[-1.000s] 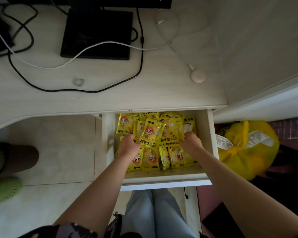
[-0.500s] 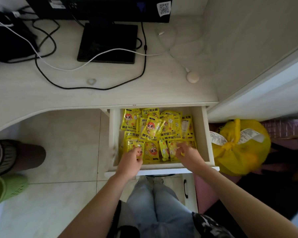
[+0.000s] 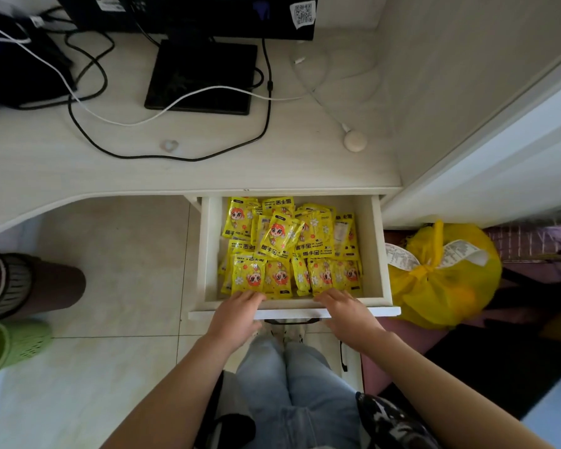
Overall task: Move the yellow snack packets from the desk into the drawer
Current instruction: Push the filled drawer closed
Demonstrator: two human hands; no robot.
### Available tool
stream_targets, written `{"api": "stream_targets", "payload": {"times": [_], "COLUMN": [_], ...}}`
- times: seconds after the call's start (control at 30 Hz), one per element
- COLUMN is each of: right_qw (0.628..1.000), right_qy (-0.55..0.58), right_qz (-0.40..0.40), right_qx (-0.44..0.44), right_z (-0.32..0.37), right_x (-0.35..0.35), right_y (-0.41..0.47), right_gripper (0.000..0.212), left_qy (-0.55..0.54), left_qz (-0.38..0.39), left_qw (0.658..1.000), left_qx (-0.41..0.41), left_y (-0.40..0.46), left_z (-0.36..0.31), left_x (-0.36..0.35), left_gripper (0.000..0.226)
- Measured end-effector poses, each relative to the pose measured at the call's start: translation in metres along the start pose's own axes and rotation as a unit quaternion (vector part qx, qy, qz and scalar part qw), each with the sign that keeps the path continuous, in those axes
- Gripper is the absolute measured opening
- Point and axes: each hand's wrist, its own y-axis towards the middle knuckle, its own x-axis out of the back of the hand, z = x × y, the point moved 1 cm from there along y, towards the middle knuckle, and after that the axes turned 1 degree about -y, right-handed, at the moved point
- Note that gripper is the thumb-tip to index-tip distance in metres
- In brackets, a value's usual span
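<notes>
Now both hands have pulled back out of the drawer (image 3: 378,254) and sit on its near front edge. A second ago they were deep among the yellow packets (image 3: 289,251), pressing and spreading the pile; half a second ago they were already sliding toward the front. The left hand (image 3: 235,317) lies flat with its fingers loosely together, tips just over the front edge and touching the nearest row of packets. The right hand (image 3: 348,311) rests the same way, fingers slightly spread over the edge, holding nothing.

The packets fill the drawer from back wall to front, a jumbled heap toward the back and a neater row along the front. The desk (image 3: 208,170) above the drawer shows none of them: only black and white cables, a dark monitor base (image 3: 201,76) and a small round puck (image 3: 355,141). To the right of the drawer a yellow bag (image 3: 444,280) sits on the floor.

With no packets visible on the desk and both hands empty at the drawer front, the move looks finished. The hands are placed well to push the drawer shut, though the heap at the back may catch under the desk.
</notes>
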Motion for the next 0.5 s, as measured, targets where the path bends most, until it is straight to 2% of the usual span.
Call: {"api": "stream_targets", "payload": {"times": [0.1, 0.2, 0.33, 0.5], "right_qw": [1.0, 0.999, 0.992, 0.986], "right_qy": [-0.009, -0.035, -0.101, -0.14], "right_qz": [-0.013, -0.02, -0.046, -0.032], "right_qx": [0.001, 0.013, 0.052, 0.087], "right_z": [-0.004, -0.008, -0.01, -0.016], "right_x": [0.002, 0.0, -0.009, -0.007], "right_y": [0.004, 0.005, -0.001, 0.006], "right_gripper": [0.04, 0.041, 0.053, 0.051], "left_qy": [-0.011, 0.004, 0.045, 0.085], "left_qz": [-0.027, -0.033, -0.02, -0.021], "left_qw": [1.0, 0.999, 0.999, 0.995], "left_qx": [0.009, 0.006, -0.013, -0.041], "left_y": [0.002, 0.002, 0.003, 0.001], "left_z": [-0.003, -0.004, -0.001, 0.004], "left_x": [-0.001, -0.002, -0.004, -0.01], "left_gripper": [0.045, 0.043, 0.047, 0.056]}}
